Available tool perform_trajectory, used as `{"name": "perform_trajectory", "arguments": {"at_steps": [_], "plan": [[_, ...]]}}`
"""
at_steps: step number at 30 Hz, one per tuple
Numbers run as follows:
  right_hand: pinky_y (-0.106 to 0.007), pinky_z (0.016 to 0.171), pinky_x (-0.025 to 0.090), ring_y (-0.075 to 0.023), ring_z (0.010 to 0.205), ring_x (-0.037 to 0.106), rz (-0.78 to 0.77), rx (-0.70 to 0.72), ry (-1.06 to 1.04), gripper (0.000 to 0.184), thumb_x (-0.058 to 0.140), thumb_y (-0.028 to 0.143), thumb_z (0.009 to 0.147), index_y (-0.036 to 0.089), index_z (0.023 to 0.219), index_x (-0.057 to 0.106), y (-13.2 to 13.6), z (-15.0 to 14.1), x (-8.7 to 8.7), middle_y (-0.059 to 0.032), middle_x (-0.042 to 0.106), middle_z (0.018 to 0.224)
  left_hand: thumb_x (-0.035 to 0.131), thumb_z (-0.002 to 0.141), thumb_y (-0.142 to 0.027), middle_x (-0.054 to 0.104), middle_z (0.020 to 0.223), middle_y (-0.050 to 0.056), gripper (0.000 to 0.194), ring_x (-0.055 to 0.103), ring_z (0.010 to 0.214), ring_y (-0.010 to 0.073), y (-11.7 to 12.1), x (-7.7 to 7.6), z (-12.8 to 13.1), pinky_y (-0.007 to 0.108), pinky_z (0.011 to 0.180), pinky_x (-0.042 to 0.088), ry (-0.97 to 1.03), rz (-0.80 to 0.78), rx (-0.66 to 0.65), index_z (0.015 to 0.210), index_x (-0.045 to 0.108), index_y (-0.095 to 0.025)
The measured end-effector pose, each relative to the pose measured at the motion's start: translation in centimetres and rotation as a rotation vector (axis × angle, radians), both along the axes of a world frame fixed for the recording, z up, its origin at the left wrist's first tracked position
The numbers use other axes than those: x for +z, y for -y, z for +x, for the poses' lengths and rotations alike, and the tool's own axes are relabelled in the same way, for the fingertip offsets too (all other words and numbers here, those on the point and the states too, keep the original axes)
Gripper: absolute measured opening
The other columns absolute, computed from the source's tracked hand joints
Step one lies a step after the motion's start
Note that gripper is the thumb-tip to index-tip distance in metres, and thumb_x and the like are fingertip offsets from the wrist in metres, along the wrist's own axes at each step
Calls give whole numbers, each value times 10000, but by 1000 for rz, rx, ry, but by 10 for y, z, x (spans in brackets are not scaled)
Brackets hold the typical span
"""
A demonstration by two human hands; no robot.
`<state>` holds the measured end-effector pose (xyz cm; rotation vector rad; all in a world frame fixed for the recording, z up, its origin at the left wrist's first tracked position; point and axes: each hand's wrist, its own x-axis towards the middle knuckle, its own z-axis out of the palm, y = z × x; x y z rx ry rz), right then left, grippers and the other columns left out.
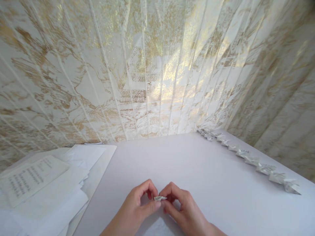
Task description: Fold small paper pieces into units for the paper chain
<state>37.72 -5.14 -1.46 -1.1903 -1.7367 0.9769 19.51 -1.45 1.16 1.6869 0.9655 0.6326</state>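
Note:
Near the front of the white table, a small folded paper piece (159, 198) with grey print is pinched between my two hands. My left hand (140, 201) grips its left side, thumb below and forefinger above. Around its pointed right end close the thumb and fingertips of my right hand (180, 203). Its lower side is partly hidden by my thumbs. Along the table's right side runs a row of several folded paper pieces (265, 168) with similar grey print, pointed at their ends.
Loose white sheets and a printed page (36, 177) are piled on the left of the table (147, 160). A pale curtain (137, 72) with gold-brown patterns hangs along the back edge, and more curtain (283, 98) hangs on the right beyond the paper row.

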Motion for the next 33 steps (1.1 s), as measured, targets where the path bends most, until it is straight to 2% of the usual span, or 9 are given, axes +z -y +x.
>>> {"name": "perform_trajectory", "arguments": {"at_steps": [2,4,6,9,15,20,23,29,33], "plan": [[-215,621,433,-121,642,559,62,7,70,75,499,169,887,214,862,554,-1,2,2,29,591,730,587,798,-339,515,736,-41,159,489,777,166,1,-3,0,272,727,381,-26,9,11,747,494,-221],[-220,603,419,-125,630,550,221,25,232,112,469,122,865,216,852,527,-3,2,5,15,592,753,571,776,-241,547,796,-32,63,512,821,179,3,-8,2,295,766,398,-129,101,66,801,515,-226],[-240,582,388,-139,617,533,427,52,462,160,429,80,861,218,829,505,-6,2,5,-3,597,754,536,746,-138,572,854,-15,132,523,862,197,6,-14,3,330,798,404,-266,261,105,842,527,-228],[-276,561,338,-162,602,507,644,83,747,218,392,60,905,217,799,499,-8,0,2,-16,596,715,468,707,-13,585,895,4,247,530,878,208,8,-25,4,354,790,410,-393,490,63,831,515,-221],[-303,531,305,-165,579,463,866,92,783,294,341,138,1018,194,779,504,-4,-1,-11,-12,578,692,514,761,19,580,897,-12,251,554,841,184,11,-44,-4,316,740,444,-417,679,20,823,496,-223],[-299,524,298,-158,562,438,859,56,731,417,249,187,1056,191,728,507,-2,4,-18,-7,553,661,587,858,-79,611,885,-3,173,561,820,191,14,-51,-13,312,699,445,-452,906,-48,806,513,-226],[-282,547,310,-149,587,464,801,11,655,349,340,210,1042,197,750,530,0,6,-19,7,562,662,575,895,-118,621,857,-1,139,561,788,188,15,-52,-16,310,679,441,-456,1006,-73,822,530,-227],[-245,616,362,-142,650,519,564,12,478,138,552,159,912,201,781,565,1,8,-17,8,605,715,558,920,-155,639,840,-11,103,575,782,179,14,-50,-16,307,679,440,-459,1019,-58,851,550,-231],[-246,669,383,-147,685,528,423,18,472,128,610,79,822,192,767,587,-1,5,-12,8,617,723,539,926,-160,628,824,-14,114,572,798,175,14,-48,-13,299,691,448,-452,932,-21,835,554,-227]]}}
